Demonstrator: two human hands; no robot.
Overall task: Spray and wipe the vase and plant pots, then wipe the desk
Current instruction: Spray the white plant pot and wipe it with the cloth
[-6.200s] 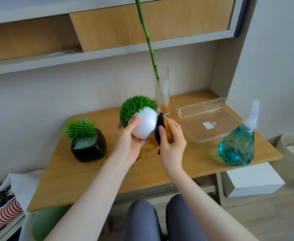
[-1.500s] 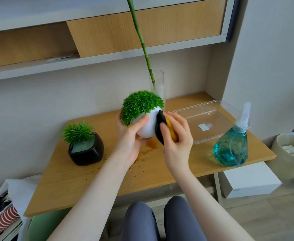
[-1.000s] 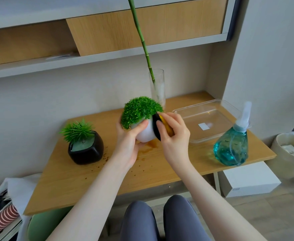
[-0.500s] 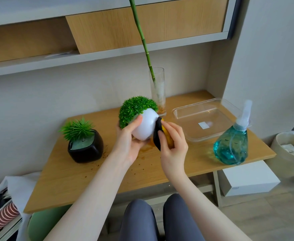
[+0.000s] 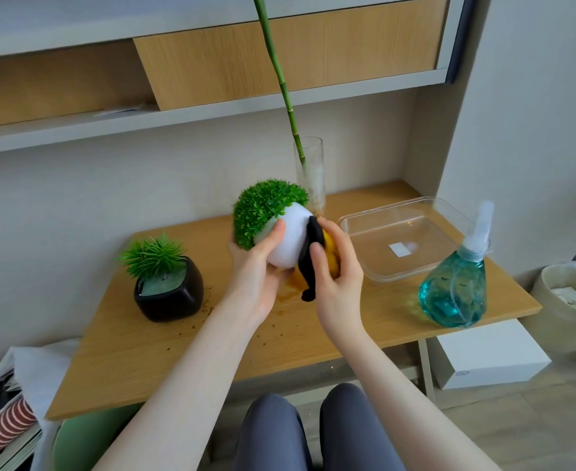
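Head view, the only one given, looks down over both forearms to a wooden tabletop (image 5: 150,362) set against a wall under a shelf. The left hand (image 5: 257,266) is wrapped around the white round plant pot (image 5: 291,237), thumb laid across its front, and holds it lifted clear of the wood and tipped to the left so that its green ball of artificial foliage leans away; that tilt seems meant to turn the pot's side and underside toward the other hand. The right hand (image 5: 339,277) is closed on a yellow and black cloth (image 5: 314,263), pressing it against the pot's right flank, with a black tail of fabric hanging below the fingers. Brown specks and an orange-brown smear lie on the tabletop just beneath the hands, so lifting the pot probably keeps it out of the mess while it is wiped. The black plant pot (image 5: 169,295) with its spiky green plant stands to the left, well apart from the hands. The glass vase (image 5: 310,171) holding a tall bamboo stalk (image 5: 281,83) stands behind the white pot near the wall. On the right sit a clear plastic tray (image 5: 361,229) and, nearer the front edge, the blue spray bottle (image 5: 455,290), upright and within easy reach. Judging by this, the white pot is being wiped, with the tabletop not yet cleaned.
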